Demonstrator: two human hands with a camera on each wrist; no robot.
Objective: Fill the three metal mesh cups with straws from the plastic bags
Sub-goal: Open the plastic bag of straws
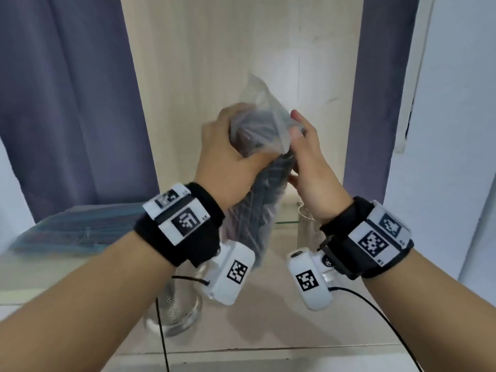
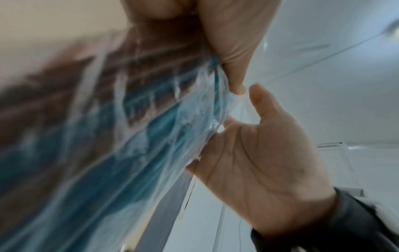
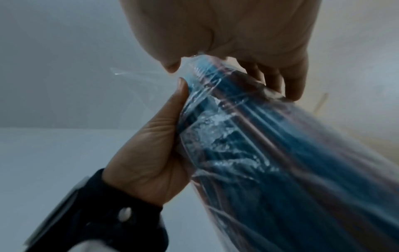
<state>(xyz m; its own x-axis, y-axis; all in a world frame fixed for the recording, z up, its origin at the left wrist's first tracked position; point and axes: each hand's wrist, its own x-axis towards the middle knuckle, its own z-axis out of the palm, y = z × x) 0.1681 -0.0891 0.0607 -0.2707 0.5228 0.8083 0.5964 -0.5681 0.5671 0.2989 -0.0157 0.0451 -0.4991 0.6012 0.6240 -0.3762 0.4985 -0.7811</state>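
A clear plastic bag [image 1: 257, 210] packed with blue and dark straws is held upright in the air over the shelf. My left hand [image 1: 236, 140] grips its upper part from the left, fingers wrapped round it. My right hand [image 1: 302, 146] holds the same part from the right, thumb near the loose open top. In the left wrist view the bag [image 2: 129, 136] is blurred beside my right hand [image 2: 259, 162]. The right wrist view shows my left hand [image 3: 151, 153] curled round the bag [image 3: 270, 153]. One mesh cup [image 1: 308, 224] stands behind my right wrist, another mesh cup [image 1: 177, 310] under my left wrist.
A second bag of blue straws [image 1: 77, 229] lies flat at the left on the glass surface. A pale wooden panel [image 1: 214, 63] rises behind the hands, with blue curtains [image 1: 67, 103] on both sides. A black cable [image 1: 375, 312] trails from my right wrist.
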